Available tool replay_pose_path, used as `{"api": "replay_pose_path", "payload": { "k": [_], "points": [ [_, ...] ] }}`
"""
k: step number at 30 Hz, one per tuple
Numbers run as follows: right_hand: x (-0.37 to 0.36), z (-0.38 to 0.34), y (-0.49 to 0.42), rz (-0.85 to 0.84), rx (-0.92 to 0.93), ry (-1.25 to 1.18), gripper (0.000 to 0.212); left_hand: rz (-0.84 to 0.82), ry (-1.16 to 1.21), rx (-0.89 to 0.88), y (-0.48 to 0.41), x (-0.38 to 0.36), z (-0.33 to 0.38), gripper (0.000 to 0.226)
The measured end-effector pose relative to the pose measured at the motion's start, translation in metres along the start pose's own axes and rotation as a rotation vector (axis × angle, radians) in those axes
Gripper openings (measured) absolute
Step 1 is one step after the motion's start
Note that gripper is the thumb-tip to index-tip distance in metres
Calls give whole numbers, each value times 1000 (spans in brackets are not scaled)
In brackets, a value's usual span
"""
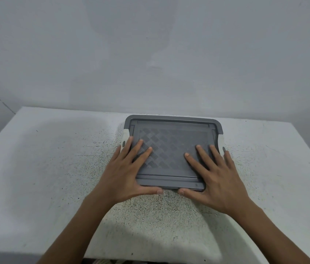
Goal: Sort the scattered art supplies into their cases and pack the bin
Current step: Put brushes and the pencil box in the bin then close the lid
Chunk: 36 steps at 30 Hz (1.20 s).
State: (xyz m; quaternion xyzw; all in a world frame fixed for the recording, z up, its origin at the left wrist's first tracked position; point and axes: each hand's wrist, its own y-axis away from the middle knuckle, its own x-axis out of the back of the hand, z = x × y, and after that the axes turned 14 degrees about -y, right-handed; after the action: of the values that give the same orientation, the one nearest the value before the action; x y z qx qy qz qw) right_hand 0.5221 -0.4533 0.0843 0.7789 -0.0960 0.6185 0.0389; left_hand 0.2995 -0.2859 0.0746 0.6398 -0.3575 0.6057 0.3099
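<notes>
Head view, working outward from the near edge of the table (36, 168): two bare forearms reach in from below. The left hand (129, 174) lies flat on the near left part of a grey lid (171, 147), fingers straight and spread, gripping nothing. Its thumb runs along the lid's near edge. The right hand (217, 178) mirrors it on the near right part, also spread flat and holding nothing, thumb against the same edge and little finger reaching the right side. Both palms seem to be pressing down.

The lid sits on the bin (221, 139), which stands at the middle of the table toward its far edge, just short of the wall (150, 54). A white clip (124, 139) shows on each short side of the bin. Whether they are fastened cannot be told, and what is inside is hidden.

The task looks close to done, with closing the bin as the step in hand. The weight falls on the near half, so the far rim could stay unseated or the lid could sit crooked. Something standing tall inside would also hold it up. A forward shove rather than a straight press could slide the bin toward the far edge, and the thumbs at the near rim could get nipped as it snaps home
</notes>
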Motion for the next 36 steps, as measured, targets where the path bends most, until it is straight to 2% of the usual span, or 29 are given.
{"api": "replay_pose_path", "payload": {
  "k": [10,16,27,36],
  "points": [
    [6,20,-52,57,-49,-25,98,3,-66,-9,-60,-1,-20,120],
    [7,36,-80,75,-64,-29,102,71,16,19,-88,-4,-30,117],
    [10,56,-117,106,-57,-42,102,-34,70,68,-129,0,-41,113],
    [13,70,-137,119,-56,-73,103,7,58,61,-150,-4,-46,116]
  ]
}}
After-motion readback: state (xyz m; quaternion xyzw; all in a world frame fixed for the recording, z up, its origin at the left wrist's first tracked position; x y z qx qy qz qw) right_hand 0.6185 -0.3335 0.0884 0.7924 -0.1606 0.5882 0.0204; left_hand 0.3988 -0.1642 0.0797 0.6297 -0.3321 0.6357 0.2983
